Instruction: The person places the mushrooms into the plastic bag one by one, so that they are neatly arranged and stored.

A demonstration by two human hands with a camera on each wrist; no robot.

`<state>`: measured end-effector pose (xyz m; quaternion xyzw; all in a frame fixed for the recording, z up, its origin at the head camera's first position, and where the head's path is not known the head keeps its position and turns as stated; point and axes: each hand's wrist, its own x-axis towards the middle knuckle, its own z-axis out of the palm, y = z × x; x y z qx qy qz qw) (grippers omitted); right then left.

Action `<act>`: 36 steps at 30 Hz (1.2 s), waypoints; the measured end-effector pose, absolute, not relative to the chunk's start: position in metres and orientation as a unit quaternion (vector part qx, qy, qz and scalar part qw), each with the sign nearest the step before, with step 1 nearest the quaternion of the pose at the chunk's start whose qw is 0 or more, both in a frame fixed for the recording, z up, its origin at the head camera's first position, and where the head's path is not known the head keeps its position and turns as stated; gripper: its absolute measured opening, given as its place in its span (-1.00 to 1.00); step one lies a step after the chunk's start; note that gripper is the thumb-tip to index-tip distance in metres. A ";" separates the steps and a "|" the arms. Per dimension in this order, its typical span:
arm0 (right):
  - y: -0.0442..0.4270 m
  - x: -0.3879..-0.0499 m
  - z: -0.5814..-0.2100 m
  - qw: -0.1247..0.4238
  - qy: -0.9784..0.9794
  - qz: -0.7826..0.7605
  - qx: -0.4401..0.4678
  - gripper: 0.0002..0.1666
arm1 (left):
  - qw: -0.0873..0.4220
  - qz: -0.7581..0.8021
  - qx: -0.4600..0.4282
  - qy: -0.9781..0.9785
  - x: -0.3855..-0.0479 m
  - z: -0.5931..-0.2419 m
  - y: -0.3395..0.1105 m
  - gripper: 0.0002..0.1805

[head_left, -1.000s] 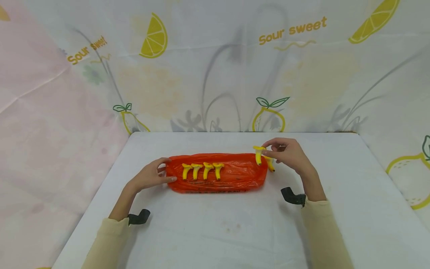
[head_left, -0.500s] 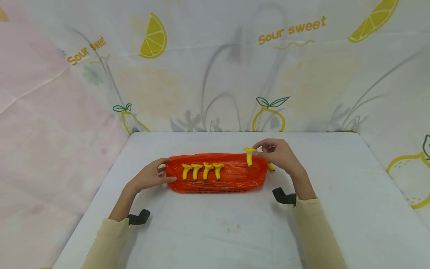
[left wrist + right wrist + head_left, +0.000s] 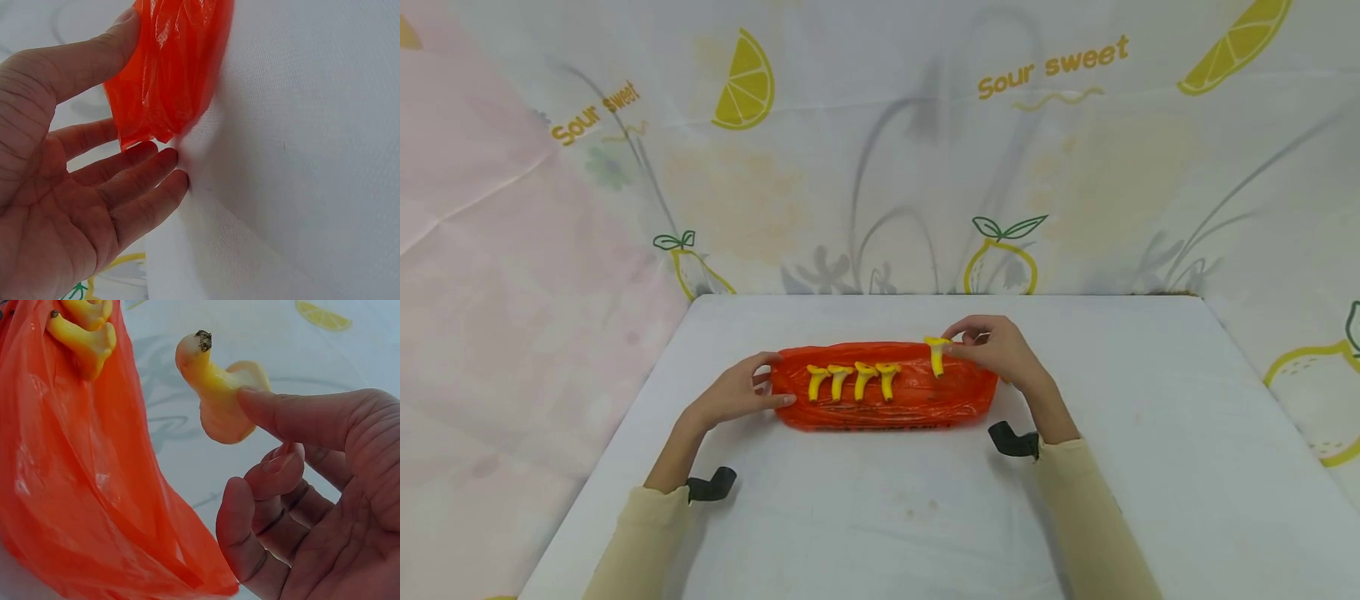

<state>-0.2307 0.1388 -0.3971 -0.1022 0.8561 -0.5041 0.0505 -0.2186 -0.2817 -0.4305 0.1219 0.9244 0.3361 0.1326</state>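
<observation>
My right hand (image 3: 996,344) pinches a yellow chanterelle mushroom (image 3: 937,357) between thumb and fingers, above the right part of a red plastic bag (image 3: 925,392). Its dark stem end (image 3: 204,340) points away from the palm in the right wrist view. Several similar yellow mushrooms (image 3: 862,382) lie in a row on the bag's left half, caps toward the back. My left hand (image 3: 737,388) holds the bag's left end, thumb on the near side and fingers at the far side. In the left wrist view the thumb touches the red plastic (image 3: 169,69).
The bag lies flat across a white-covered table (image 3: 880,517). Behind it hangs a white cloth (image 3: 850,167) printed with lemons. A black wrist mount (image 3: 1013,440) sticks out from the right wrist, and another black mount (image 3: 712,484) from the left.
My right hand has carried the pinched mushroom leftward over the bag, closer to the row. It now hides nearly all of the mushroom beyond the bag's right end. The left hand stays put.
</observation>
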 end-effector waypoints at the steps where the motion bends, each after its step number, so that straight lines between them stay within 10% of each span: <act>1: 0.137 -0.231 -0.398 0.052 0.858 -0.501 -0.104 -0.76 | 0.133 0.336 0.122 0.924 -0.219 -0.431 -0.282 -0.09; 36: 0.090 -0.237 -0.434 0.063 0.885 -0.454 -0.077 -0.82 | 0.136 0.335 0.117 0.925 -0.219 -0.432 -0.283 -0.09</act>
